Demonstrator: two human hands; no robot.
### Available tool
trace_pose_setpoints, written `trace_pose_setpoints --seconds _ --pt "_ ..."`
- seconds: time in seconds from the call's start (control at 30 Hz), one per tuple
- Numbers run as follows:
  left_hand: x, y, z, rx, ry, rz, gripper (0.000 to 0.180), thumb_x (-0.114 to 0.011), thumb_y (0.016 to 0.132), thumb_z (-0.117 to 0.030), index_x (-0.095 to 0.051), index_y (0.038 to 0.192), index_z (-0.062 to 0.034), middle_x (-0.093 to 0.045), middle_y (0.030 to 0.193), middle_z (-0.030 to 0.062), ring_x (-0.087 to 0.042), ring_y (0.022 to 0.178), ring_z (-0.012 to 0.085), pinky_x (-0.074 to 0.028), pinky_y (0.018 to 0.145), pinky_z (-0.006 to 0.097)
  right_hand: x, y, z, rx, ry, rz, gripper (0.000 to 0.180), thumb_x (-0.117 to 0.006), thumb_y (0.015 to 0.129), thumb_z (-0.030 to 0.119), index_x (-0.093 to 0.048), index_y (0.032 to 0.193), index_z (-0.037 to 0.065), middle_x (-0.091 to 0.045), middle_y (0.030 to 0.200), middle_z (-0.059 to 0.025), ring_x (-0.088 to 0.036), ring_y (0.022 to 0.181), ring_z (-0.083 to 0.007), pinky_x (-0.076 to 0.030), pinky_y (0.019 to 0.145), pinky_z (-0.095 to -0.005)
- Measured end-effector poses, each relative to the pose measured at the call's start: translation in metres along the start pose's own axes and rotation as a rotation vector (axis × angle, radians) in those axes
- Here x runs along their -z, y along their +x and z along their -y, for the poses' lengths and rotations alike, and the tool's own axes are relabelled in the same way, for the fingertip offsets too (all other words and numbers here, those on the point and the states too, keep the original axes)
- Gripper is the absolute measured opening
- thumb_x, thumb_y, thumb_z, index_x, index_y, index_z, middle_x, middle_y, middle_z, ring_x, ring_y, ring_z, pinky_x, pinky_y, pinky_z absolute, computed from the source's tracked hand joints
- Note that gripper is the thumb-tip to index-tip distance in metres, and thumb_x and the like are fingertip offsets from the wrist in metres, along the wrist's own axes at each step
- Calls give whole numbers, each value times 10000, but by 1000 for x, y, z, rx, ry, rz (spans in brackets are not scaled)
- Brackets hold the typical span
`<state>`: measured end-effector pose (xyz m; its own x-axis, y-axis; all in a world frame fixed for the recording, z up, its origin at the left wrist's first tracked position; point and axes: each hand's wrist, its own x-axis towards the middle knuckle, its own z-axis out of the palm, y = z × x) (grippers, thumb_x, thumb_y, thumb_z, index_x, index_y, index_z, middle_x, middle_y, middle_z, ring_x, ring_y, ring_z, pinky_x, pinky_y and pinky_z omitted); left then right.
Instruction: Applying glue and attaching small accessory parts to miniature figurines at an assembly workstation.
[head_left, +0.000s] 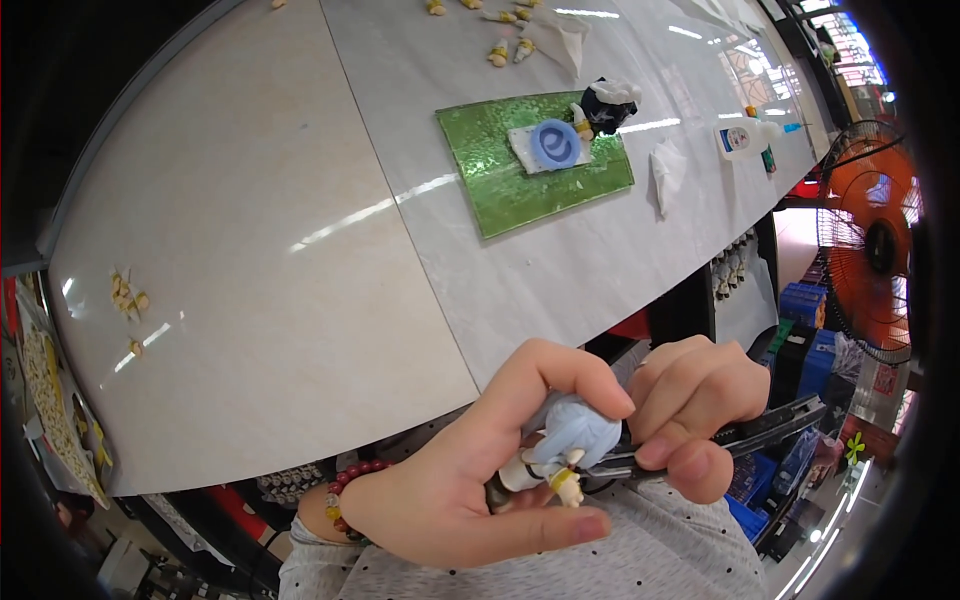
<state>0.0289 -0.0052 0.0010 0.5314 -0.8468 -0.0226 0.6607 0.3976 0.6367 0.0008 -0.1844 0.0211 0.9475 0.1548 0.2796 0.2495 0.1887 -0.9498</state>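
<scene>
A small pale-blue figurine [568, 432] with cream limbs sits low in the frame, below the table's near edge, pinched between the thumb and curled fingers of the left hand [470, 480]. The right hand [695, 400] is closed around a dark knife [740, 432] whose tip meets the figurine. Farther up on the white table [300, 300] lies a green mat [500, 185] bearing a blue round piece [555, 143]. Right of it stands a white bottle [745, 138] with a blue label. An orange fan [870, 240] stands at far right.
</scene>
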Motion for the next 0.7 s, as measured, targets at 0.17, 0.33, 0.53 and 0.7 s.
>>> trace_pose_setpoints --seconds 0.17,0.33,0.53,0.7 --pt "2 -2 -4 55 47 10 597 -725 671 -2 -318 1104 -60 -439 960 38 -416 843 77 -324 720 218 -3 2 1 -14 -64 -19 116 -645 585 -33 -534 552 -21 -545 495 -86 -493 379 -155 -375 345 -233" --pt "4 -2 -8 164 75 64 554 -709 700 -11 -326 1097 -53 -438 990 23 -421 859 57 -330 729 201 4 11 4 -27 -56 93 129 -640 591 -39 -531 525 -17 -541 483 -82 -498 376 -162 -374 342 -236" --pt "2 0 -11 238 61 68 518 -689 723 -6 -328 1091 -53 -437 1003 17 -417 870 49 -340 723 194 8 18 6 -62 -44 205 140 -636 607 -48 -530 524 -14 -532 477 -84 -505 376 -178 -368 341 -244" --pt "4 0 -5 194 79 75 545 -704 704 2 -323 1089 -53 -435 998 18 -411 866 51 -335 725 196 10 18 5 -74 -36 209 146 -643 611 -40 -529 524 -12 -531 473 -86 -506 377 -178 -358 338 -246"
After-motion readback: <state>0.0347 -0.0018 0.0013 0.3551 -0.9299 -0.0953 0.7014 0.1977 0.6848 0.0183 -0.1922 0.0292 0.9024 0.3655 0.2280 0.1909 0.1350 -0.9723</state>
